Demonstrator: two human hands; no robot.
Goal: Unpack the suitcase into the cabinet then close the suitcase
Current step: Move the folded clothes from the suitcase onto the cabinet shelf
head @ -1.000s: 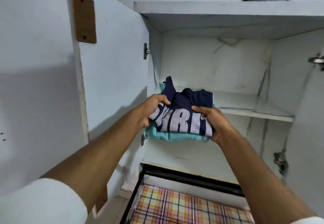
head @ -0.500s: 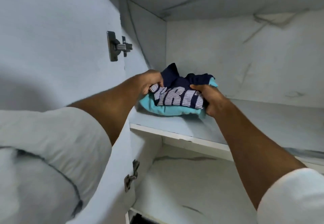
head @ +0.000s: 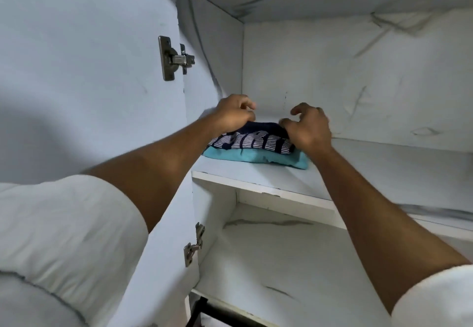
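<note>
On shelf (head: 256, 180): navy shirt (head: 252, 140), striped lettering.

Single head-worn view, close to cabinet (head: 358, 75), facing forward, seemingly tilted slightly upward at shelf (head: 256, 180)

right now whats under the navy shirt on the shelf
A folded teal garment lies under the navy shirt, on the cabinet shelf. Only its front edge shows; the rest is covered.

Teal garment (head: 258, 157) on white shelf (head: 384, 173)
</note>
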